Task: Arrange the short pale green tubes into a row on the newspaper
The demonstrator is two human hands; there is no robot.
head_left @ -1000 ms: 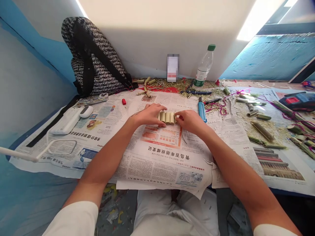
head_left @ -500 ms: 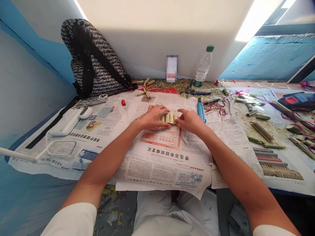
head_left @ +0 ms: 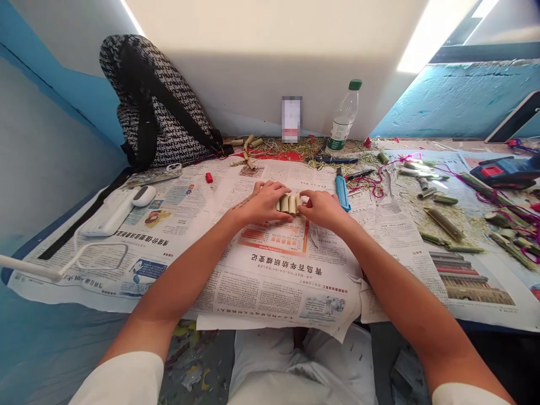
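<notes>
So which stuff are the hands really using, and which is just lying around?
In use:
left hand and right hand, pressing from either side
row of short bamboo tubes
newspaper beneath

Lying about:
blue utility knife
water bottle
patterned backpack
red lighter
cordless drill

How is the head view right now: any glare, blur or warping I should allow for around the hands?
Head view: hard glare at the top right washes out the wall; wide-angle warping bends the table edges; a pixelated patch sits by the water bottle. The left hand, right hand and bamboo pieces between them are evenly lit and sharp.
</notes>
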